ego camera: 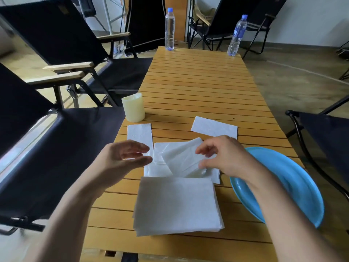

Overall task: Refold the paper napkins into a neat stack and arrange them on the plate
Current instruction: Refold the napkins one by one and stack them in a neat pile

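Two water bottles, the left bottle and the right bottle, stand at the worktop's far end; any print on them is too small to read. The right grip pinches a half-lifted napkin above a spread sheet, beside the blue plate, which the forearm partly hides. The left grip, blurred, hovers with fingers apart, holding nothing. The stack lies nearest, off the plate.

You have one slatted table, two water bottles (upper-centre bottle, upper-right bottle), one candle, one blue plate at lower right, one napkin stack at bottom centre, and four loose napkins: left folded napkin, right folded napkin, flat napkin mid-frame, lifted napkin
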Tool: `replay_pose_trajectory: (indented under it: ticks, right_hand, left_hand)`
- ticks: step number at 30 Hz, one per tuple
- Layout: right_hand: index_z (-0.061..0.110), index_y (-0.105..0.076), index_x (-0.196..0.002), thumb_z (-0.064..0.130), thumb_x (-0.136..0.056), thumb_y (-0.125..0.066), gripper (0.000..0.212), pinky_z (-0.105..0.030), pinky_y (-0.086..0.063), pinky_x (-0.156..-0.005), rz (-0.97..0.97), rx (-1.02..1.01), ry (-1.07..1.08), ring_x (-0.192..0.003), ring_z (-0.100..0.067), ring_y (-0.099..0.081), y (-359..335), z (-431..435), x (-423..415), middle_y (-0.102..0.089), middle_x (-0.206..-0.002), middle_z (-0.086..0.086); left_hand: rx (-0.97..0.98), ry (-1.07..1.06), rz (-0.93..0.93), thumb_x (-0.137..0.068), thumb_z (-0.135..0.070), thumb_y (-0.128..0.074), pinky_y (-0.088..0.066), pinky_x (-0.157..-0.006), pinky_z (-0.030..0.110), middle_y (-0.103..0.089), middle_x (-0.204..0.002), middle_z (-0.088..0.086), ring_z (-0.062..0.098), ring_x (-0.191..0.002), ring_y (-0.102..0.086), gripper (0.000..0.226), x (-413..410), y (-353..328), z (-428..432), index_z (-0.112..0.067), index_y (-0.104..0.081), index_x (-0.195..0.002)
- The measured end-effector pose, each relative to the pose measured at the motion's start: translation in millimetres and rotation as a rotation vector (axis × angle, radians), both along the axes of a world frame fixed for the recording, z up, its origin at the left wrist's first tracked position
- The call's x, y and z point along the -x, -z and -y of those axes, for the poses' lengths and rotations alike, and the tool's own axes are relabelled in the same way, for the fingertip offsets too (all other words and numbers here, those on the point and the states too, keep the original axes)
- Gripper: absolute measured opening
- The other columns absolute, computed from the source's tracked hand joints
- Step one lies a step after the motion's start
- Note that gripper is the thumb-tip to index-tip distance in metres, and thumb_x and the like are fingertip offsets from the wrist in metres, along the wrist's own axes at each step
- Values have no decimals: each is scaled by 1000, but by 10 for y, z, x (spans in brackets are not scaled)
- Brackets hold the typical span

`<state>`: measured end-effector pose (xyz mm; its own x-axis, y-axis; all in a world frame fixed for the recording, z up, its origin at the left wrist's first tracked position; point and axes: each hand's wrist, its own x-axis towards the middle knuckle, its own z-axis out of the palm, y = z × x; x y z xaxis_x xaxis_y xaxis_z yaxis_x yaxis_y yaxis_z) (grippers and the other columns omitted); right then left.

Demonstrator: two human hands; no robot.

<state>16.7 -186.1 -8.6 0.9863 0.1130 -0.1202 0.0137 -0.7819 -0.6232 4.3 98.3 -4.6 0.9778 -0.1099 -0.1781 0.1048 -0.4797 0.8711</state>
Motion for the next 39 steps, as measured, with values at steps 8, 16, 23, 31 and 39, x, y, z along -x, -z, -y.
replay_pose_trajectory:
  ticks: [8, 16, 23, 31, 39]
  right_hand:
    - [34, -80, -93, 33, -78, -83, 16, -32, -45, -101, 23, 70, -126, -112, -5, -56, 358, -103, -158, -58, -109, 22]
    - [35, -77, -87, 36, -86, -75, 3, -30, -52, -87, 39, -45, -70, -94, 2, -61, 368, -99, -214, -67, -92, 20]
    - [30, -77, -91, 28, -91, -69, 9, -26, -49, -81, 123, -59, 70, -92, -1, -64, 289, -39, -249, -72, -89, 18]
    - [21, -75, -105, 23, -94, -67, 14, -15, -49, -80, 227, -353, 379, -96, -4, -68, 180, 47, -265, -73, -100, 12]
    - [29, -69, -109, 71, -74, -64, 54, -36, -56, -93, -148, -742, 253, -97, -4, -72, 55, -153, -161, -77, -100, 11]
  left_hand:
    - [125, -30, -266, -98, -37, -57, -54, -84, 33, -79, -97, -11, 1, -89, -73, 21, -81, 145, 126, -25, -72, -108]
    - [220, -9, -349, -93, -63, -47, -43, -82, 34, -78, -102, -11, 11, -98, -69, 50, -178, 197, 274, -27, -81, -100]
    - [166, -15, -243, -91, -65, -48, -48, -85, 31, -78, -94, -16, 7, -96, -69, 50, -264, 248, 319, -28, -82, -93]
    - [146, -135, 507, -71, -16, -87, -59, -72, 18, -78, -82, -9, 6, -73, -74, 13, -216, 56, 163, -20, -78, -79]
    - [812, -77, 251, -54, -21, -97, -59, -72, 25, -76, -90, 5, 21, -84, -75, 38, -201, -86, -17, -20, -70, -80]
